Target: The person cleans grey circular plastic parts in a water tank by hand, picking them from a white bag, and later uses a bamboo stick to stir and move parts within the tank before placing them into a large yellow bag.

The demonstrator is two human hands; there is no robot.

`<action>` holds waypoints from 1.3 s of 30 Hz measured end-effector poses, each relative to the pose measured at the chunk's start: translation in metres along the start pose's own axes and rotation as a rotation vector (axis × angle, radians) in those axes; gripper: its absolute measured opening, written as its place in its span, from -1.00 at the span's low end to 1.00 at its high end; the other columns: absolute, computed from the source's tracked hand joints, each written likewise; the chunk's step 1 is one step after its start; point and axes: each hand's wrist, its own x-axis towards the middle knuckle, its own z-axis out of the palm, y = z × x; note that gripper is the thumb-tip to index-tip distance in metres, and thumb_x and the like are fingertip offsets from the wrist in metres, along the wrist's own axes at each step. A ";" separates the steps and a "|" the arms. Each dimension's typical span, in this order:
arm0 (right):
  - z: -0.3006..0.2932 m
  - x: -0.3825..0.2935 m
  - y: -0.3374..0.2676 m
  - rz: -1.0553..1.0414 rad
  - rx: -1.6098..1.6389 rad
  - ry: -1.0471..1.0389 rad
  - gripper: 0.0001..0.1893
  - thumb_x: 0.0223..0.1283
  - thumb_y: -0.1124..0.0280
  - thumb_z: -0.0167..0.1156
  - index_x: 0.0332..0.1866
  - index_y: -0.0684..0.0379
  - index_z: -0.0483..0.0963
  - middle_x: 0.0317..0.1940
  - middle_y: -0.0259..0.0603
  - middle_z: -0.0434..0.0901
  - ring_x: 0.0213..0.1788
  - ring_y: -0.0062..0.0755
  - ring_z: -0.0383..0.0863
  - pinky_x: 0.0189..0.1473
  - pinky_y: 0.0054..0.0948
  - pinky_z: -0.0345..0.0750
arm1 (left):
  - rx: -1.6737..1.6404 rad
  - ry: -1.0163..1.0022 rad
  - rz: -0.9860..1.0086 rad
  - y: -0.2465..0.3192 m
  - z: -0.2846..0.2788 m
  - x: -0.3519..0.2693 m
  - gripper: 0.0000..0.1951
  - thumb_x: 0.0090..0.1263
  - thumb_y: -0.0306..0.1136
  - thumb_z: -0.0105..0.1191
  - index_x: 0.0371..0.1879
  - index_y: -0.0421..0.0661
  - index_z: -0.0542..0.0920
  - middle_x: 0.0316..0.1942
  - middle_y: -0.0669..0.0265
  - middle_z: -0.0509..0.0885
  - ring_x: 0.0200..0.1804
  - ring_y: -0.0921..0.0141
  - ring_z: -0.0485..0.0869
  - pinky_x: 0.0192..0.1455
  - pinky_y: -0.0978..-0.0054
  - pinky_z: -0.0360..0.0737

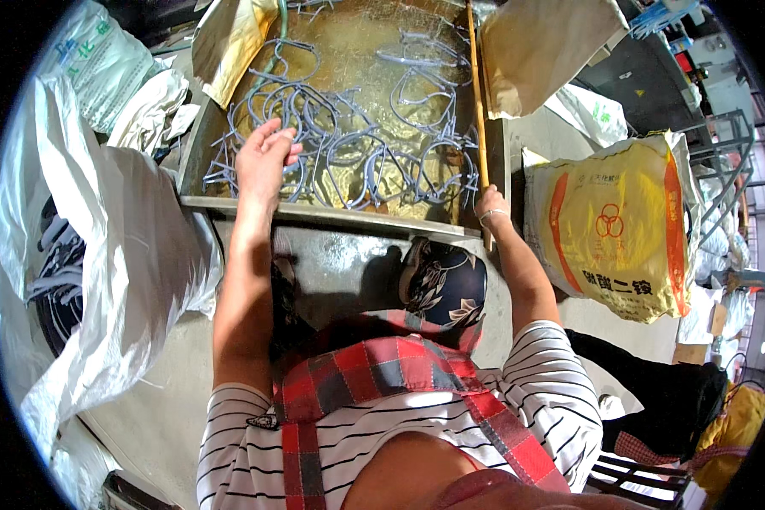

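Several looped blue-grey pieces (350, 143), probably plastic, lie tangled in shallow water in a metal trough (331, 213). Over the near left part of the trough, my left hand (268, 156) hovers with loosely bent fingers parted. Nothing shows in that hand, and some looped pieces are hidden beneath it. My right hand (492, 204) grips the near end of a long wooden stick (478, 102). The stick runs along the trough's right side towards the far end.
Large white woven sacks (146, 223) stand at the left, one with dark grey pieces (57, 255) inside. A yellow printed sack (612, 223) stands at the right. Cardboard-like panels (542, 57) flank the trough's far half. A green hose (283, 25) enters at the far left.
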 end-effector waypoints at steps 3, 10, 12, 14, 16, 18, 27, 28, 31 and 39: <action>0.020 0.028 0.030 0.073 0.240 0.164 -0.74 0.01 0.39 0.02 -0.25 0.37 0.41 -0.25 0.21 0.54 -0.09 0.06 0.54 -0.07 -0.19 0.49 | 0.007 -0.046 -0.004 -0.002 0.013 0.004 -0.57 0.25 -0.45 0.05 0.07 -0.35 0.31 -0.20 0.15 0.58 -0.33 0.46 0.59 -0.33 0.65 0.53; -0.007 -0.087 0.065 0.018 0.651 0.254 -0.52 -0.08 0.02 0.26 -0.57 0.35 0.47 -0.71 0.01 0.44 -0.61 -0.37 0.43 -0.47 -0.27 0.39 | 0.028 -0.097 -0.004 -0.009 0.021 0.003 -0.55 0.23 -0.42 0.06 0.07 -0.32 0.31 -0.24 0.20 0.60 -0.33 0.48 0.60 -0.31 0.64 0.54; 0.027 -0.128 0.109 0.048 0.771 0.243 -0.48 -0.06 0.02 0.25 -0.69 0.33 0.31 -0.78 -0.10 0.32 -0.64 -0.47 0.19 -0.54 -0.32 0.29 | 0.035 -0.130 -0.009 -0.014 0.027 0.003 -0.55 0.23 -0.42 0.07 0.07 -0.32 0.32 -0.25 0.20 0.60 -0.34 0.49 0.60 -0.32 0.65 0.53; 0.046 -0.184 0.131 0.028 0.794 0.291 -0.61 0.04 0.15 0.24 -0.69 0.14 0.30 -0.78 -0.52 0.24 -0.71 -0.70 0.12 -0.69 -0.55 0.10 | 0.037 -0.154 -0.025 -0.021 0.029 0.002 -0.54 0.20 -0.43 0.10 0.06 -0.33 0.32 -0.26 0.19 0.60 -0.37 0.50 0.59 -0.35 0.65 0.53; 0.053 -0.240 0.137 0.040 0.826 0.301 -0.60 0.05 0.15 0.23 -0.69 0.10 0.24 -0.81 -0.52 0.19 -0.74 -0.71 0.12 -0.71 -0.56 0.10 | 0.078 -0.176 -0.042 -0.030 0.034 0.002 -0.54 0.20 -0.43 0.10 0.06 -0.32 0.31 -0.25 0.19 0.60 -0.38 0.49 0.59 -0.36 0.64 0.53; 0.074 -0.284 0.161 0.139 0.976 0.357 -0.66 0.11 0.22 0.19 -0.64 0.07 0.24 -0.81 -0.54 0.20 -0.78 -0.74 0.15 -0.75 -0.63 0.12 | 0.093 -0.229 -0.057 -0.042 0.052 -0.004 -0.53 0.20 -0.43 0.10 0.07 -0.32 0.32 -0.23 0.18 0.59 -0.40 0.49 0.60 -0.39 0.64 0.54; -0.025 -0.387 0.205 0.378 1.317 0.739 -0.73 0.22 0.19 0.07 -0.50 0.11 0.33 -0.77 -0.52 0.26 -0.80 -0.76 0.17 -0.80 -0.70 0.11 | 0.137 -0.246 -0.136 -0.063 0.048 -0.004 -0.56 0.19 -0.50 0.08 0.06 -0.33 0.32 -0.33 0.19 0.60 -0.48 0.50 0.58 -0.54 0.70 0.49; -0.039 -0.400 0.217 0.428 1.239 0.776 -0.74 0.23 0.21 0.07 -0.48 0.13 0.35 -0.76 -0.51 0.28 -0.80 -0.76 0.19 -0.79 -0.70 0.12 | 0.145 -0.257 -0.146 -0.065 0.053 -0.006 -0.55 0.19 -0.49 0.08 0.05 -0.33 0.32 -0.34 0.20 0.59 -0.49 0.50 0.57 -0.55 0.70 0.48; -0.076 -0.427 0.252 0.500 1.030 0.785 -0.79 0.21 0.32 0.08 -0.20 0.26 0.45 -0.65 -0.50 0.35 -0.63 -0.77 0.29 -0.62 -0.70 0.24 | 0.189 -0.313 -0.120 -0.074 0.058 -0.010 -0.57 0.19 -0.48 0.08 0.04 -0.33 0.34 -0.37 0.24 0.58 -0.50 0.51 0.56 -0.56 0.70 0.46; -0.156 -0.418 0.302 0.619 0.524 0.631 -0.65 0.15 0.34 0.09 0.08 0.06 0.43 -0.69 -0.39 0.39 -0.69 -0.61 0.41 -0.65 -0.59 0.37 | 0.228 -0.362 0.014 -0.071 0.055 -0.014 -0.59 0.20 -0.44 0.08 0.02 -0.32 0.38 -0.38 0.30 0.57 -0.44 0.57 0.54 -0.43 0.68 0.46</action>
